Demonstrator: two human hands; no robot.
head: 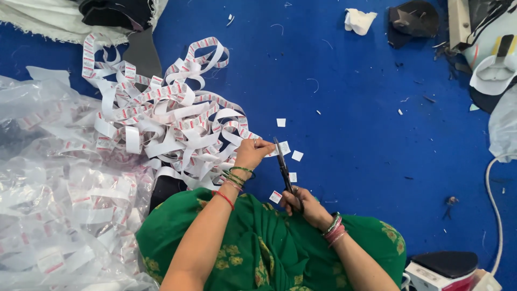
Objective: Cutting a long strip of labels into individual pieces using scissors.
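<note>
A strip of white label tape [267, 152] is pinched at its free end between the thumb and fingertips of the left hand [251, 152], which is clenched on it. Back from that pinch, the tape is carried away to the left into a large tangled heap of label ribbon [161, 116], white with small red marks, spread over the blue cloth surface [366, 118]. Just to the right of the pinch, the blades of a pair of dark scissors [283, 168] are set against the tape; their tips are seen right beside the left fingertips. The scissor handles are gripped by the right hand [299, 203], closed around them, below and slightly right of the left hand's grip.

Several small cut labels [297, 156] are scattered close around the scissors: two just right of the blade tips, one beside the blades, one [275, 196] near the right hand's knuckles, and one farther up beyond the pinch. Bangles are worn on both wrists, and a green patterned garment [269, 248] is seen beneath the forearms.

Well to the left of the grip, crumpled clear plastic sheeting [59, 188] is piled, with more ribbon visible through it. Far to the upper right, a white cloth scrap [359, 20] and a dark piece [413, 20] are lying on the blue surface
</note>
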